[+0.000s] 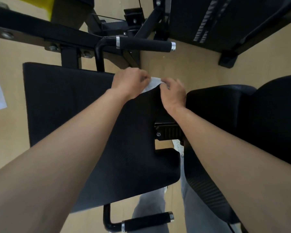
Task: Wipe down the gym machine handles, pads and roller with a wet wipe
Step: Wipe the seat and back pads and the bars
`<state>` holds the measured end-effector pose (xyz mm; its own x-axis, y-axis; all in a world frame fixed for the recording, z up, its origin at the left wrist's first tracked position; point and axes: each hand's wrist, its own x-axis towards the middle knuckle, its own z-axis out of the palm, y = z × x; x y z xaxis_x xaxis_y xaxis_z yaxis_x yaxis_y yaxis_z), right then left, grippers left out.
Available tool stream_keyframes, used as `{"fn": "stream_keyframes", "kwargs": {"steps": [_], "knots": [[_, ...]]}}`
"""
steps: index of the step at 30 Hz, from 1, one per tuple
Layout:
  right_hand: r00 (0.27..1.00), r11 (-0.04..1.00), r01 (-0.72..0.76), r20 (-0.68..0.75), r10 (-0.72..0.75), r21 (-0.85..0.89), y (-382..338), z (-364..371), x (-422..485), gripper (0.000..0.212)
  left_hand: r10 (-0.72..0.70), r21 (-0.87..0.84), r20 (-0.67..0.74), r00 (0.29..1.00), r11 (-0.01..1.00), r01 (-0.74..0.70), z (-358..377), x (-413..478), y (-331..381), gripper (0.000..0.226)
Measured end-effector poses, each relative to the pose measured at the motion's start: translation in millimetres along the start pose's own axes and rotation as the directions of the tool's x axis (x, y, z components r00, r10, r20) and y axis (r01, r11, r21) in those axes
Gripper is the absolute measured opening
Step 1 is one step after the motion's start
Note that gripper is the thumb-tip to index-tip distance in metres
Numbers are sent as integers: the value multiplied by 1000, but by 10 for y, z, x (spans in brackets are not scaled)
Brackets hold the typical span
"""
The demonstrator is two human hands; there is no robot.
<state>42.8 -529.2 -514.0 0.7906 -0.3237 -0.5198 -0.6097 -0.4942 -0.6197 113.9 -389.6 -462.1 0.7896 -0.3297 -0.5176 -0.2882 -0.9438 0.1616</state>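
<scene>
We hold the wet wipe (152, 84) between both hands over the black pad (65, 98)
The wipe is small, white and crumpled; our left hand (130, 81) pinches its left end and our right hand (172, 92) its right end, fingers curled on it, just above the pad's far edge, with one foam handle (144, 45) beyond and a second handle (146, 221) near our legs (149, 206)

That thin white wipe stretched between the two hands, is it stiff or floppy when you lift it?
Probably floppy: the thin white wipe droops and creases between the left hand and right hand, which pinch its ends. Likely very light, since a pinch alone holds it up.
</scene>
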Motion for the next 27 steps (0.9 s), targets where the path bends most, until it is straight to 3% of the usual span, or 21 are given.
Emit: {"fn": "stream_keyframes", "kwargs": {"steps": [4, 13, 21, 27], "knots": [[997, 992, -52, 67, 44, 119, -36, -44, 78, 31, 24, 12, 63, 998, 1000, -25, -79, 40, -136, 36], [961, 985, 36, 265, -81, 169, -222, -83, 161, 29, -1, 52, -73, 997, 999, 5, -127, -89, -430, 40], [844, 965, 231, 466, -264, 127, -589, -2, 268, 33, -89, 56, -169, 982, 993, 100, -248, -362, -788, 39], [746, 907, 411, 539, -392, 90, -940, 222, 281, 37, -198, 58, -291, 936, 973, 224, -276, -602, -1096, 41]]}}
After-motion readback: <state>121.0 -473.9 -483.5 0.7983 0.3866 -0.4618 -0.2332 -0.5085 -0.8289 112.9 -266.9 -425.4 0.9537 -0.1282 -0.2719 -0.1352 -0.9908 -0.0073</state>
